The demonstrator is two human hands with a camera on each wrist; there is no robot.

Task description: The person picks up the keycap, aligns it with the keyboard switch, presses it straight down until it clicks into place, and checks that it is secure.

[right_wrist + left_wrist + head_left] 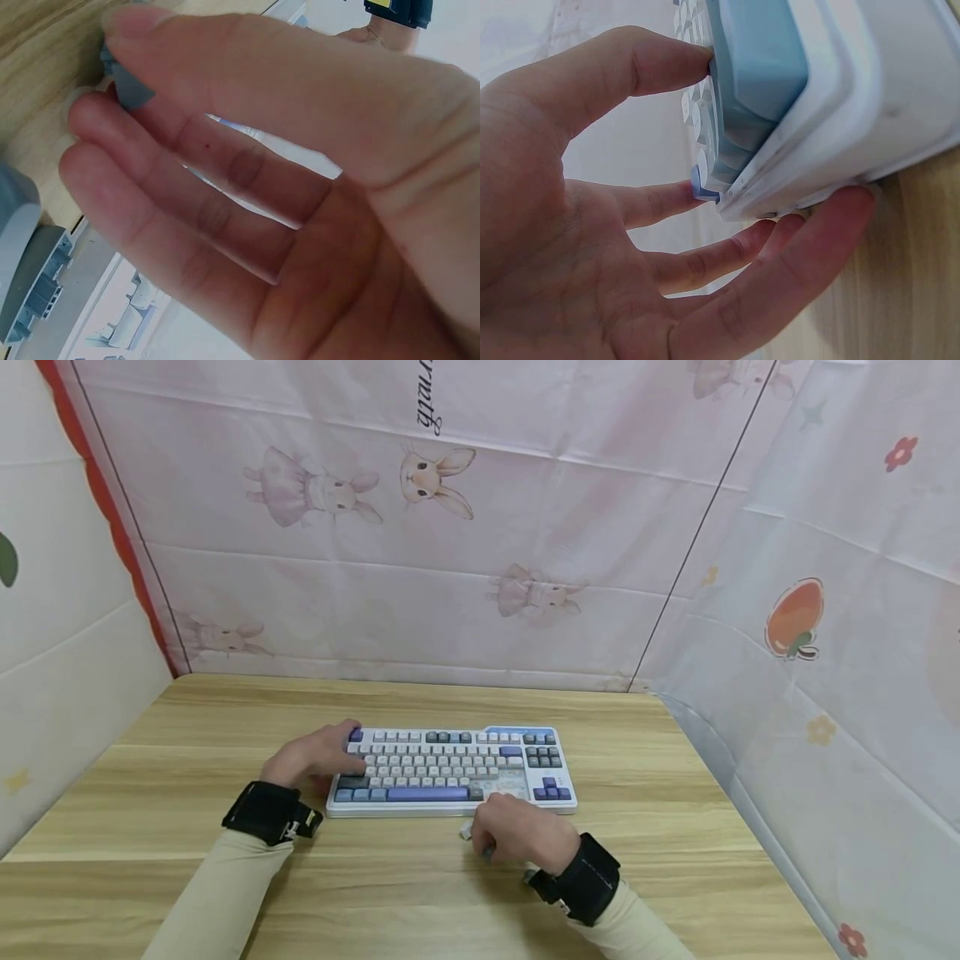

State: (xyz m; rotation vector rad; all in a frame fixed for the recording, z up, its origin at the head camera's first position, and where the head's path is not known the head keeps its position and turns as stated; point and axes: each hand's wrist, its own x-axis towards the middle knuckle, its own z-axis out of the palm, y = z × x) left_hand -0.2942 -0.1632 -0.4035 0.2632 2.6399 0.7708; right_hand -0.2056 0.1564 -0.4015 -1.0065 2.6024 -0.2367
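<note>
A white keyboard [431, 814] with white, grey, blue and purple keycaps lies flat on the table. Its lower right part shows a patch without keycaps [504, 782]. My left hand [317, 754] grips the keyboard's left end, the thumb on the keys and the other fingers along the side, as the left wrist view also shows. Just in front of the bare patch, my right hand [523, 831] pinches a grey keycap [133, 88] between thumb and fingertips. A small white keycap [467, 831] lies beside that hand, and a dark grey keycap [529, 876] lies near its wrist.
The wooden table [390, 893] extends around the keyboard. Behind it hangs a pink curtain [450, 643] printed with rabbits, with pale printed sheets at both sides. In the right wrist view, a grey keycap [34, 277] lies on its side close to the fingers.
</note>
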